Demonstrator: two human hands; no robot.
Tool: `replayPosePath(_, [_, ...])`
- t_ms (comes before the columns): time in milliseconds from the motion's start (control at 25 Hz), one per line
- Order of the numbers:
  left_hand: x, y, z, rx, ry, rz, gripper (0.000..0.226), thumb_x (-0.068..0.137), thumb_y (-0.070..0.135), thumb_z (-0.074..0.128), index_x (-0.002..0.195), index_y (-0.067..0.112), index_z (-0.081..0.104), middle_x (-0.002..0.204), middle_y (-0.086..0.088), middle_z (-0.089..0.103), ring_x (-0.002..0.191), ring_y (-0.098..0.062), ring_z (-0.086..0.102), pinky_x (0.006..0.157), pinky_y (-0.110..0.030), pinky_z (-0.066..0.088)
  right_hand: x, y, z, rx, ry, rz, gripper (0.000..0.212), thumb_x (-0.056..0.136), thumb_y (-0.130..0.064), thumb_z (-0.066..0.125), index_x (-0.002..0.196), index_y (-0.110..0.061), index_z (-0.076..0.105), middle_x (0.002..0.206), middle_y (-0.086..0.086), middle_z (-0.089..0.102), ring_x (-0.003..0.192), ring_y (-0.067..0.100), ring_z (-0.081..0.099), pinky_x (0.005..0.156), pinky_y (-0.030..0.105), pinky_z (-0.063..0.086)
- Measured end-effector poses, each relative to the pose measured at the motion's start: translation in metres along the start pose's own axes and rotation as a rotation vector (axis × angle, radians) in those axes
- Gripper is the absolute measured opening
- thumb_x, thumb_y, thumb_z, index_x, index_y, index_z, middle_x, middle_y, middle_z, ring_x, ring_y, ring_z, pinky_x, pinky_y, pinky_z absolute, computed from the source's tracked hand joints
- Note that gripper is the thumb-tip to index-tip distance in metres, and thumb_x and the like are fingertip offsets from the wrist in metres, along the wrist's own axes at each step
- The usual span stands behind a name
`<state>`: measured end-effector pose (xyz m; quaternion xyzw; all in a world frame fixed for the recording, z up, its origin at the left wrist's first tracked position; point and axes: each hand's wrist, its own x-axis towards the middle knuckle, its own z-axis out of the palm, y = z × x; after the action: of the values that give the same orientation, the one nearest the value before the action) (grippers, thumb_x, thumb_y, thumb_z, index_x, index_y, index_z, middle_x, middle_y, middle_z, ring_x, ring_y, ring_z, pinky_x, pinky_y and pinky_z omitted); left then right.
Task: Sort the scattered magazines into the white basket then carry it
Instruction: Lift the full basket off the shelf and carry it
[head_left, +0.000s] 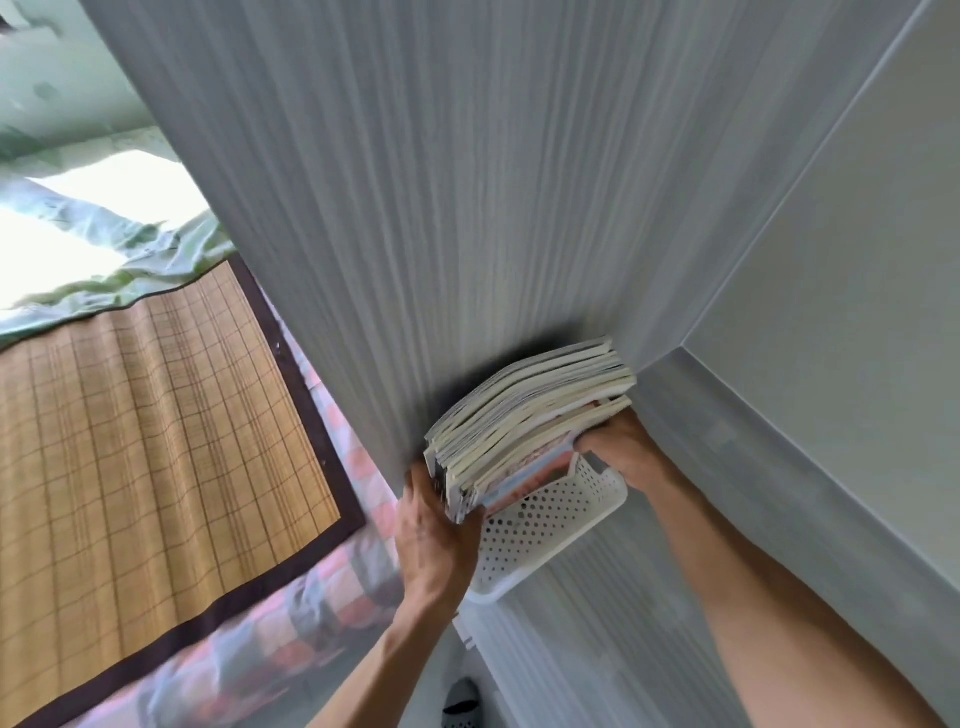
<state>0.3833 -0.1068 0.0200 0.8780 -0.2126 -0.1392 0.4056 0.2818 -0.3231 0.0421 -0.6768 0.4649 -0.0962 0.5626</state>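
Evidently both hands — left hand (434, 540), right hand (623, 449) — clamp the white basket's (540, 530) ends, steadying upright magazines (524, 415) lower centre for carrying.

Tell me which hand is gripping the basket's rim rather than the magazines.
The right hand: it grips the white basket at its far rim. The left hand instead presses against the near end of the magazines.
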Motion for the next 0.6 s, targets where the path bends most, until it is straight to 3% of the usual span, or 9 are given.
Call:
replayPosePath(200, [0.003, 0.008, -0.005, 0.083, -0.136, -0.105, 0.071, 0.069, 0.027, 0.079, 0.125, 0.016, 0.037, 0.114, -0.008, 0.059, 0.102, -0.029, 0.059, 0.080, -0.043, 0.054, -0.001, -0.005, 0.001, -0.090, -0.091, -0.015, 0.038, 0.078, 0.012, 0.061, 0.099, -0.019, 0.068, 0.107, 0.004, 0.072, 0.106, 0.018, 0.065, 0.091, 0.039, 0.056])
replayPosePath(320, [-0.004, 0.012, -0.013, 0.049, -0.173, -0.208, 0.071, 0.067, 0.031, 0.077, 0.123, 0.017, 0.036, 0.098, 0.005, 0.053, 0.091, -0.019, 0.055, 0.068, -0.030, 0.044, -0.013, -0.002, 0.002, -0.035, -0.037, 0.043, 0.045, 0.080, 0.011, 0.060, 0.110, -0.023, 0.061, 0.110, -0.001, 0.068, 0.104, 0.015, 0.063, 0.069, 0.023, 0.055])
replayPosePath(400, [-0.010, 0.018, -0.015, -0.115, -0.217, -0.284, 0.080, 0.065, 0.026, 0.079, 0.130, 0.023, 0.031, 0.098, 0.015, 0.047, 0.089, -0.012, 0.051, 0.076, -0.027, 0.044, -0.021, -0.002, 0.002, 0.078, -0.011, 0.030, 0.061, 0.078, 0.015, 0.057, 0.117, -0.032, 0.056, 0.111, -0.006, 0.068, 0.097, 0.007, 0.063, 0.052, 0.013, 0.050])
replayPosePath(480, [-0.009, 0.029, -0.010, -0.271, -0.233, -0.349, 0.083, 0.064, 0.009, 0.080, 0.127, 0.028, 0.029, 0.108, 0.009, 0.054, 0.090, -0.009, 0.054, 0.082, -0.028, 0.047, -0.025, -0.008, 0.000, 0.132, -0.048, 0.019, 0.066, 0.075, 0.016, 0.056, 0.108, -0.041, 0.057, 0.107, -0.010, 0.068, 0.095, 0.002, 0.062, 0.049, 0.010, 0.049])
replayPosePath(600, [0.001, 0.040, -0.015, -0.322, -0.227, -0.462, 0.069, 0.066, 0.007, 0.076, 0.117, 0.022, 0.033, 0.099, -0.001, 0.058, 0.080, -0.008, 0.053, 0.066, -0.023, 0.044, -0.024, -0.021, -0.001, 0.090, -0.089, 0.018, 0.064, 0.072, 0.017, 0.054, 0.107, -0.037, 0.055, 0.104, -0.009, 0.067, 0.098, 0.005, 0.062, 0.054, 0.012, 0.052])
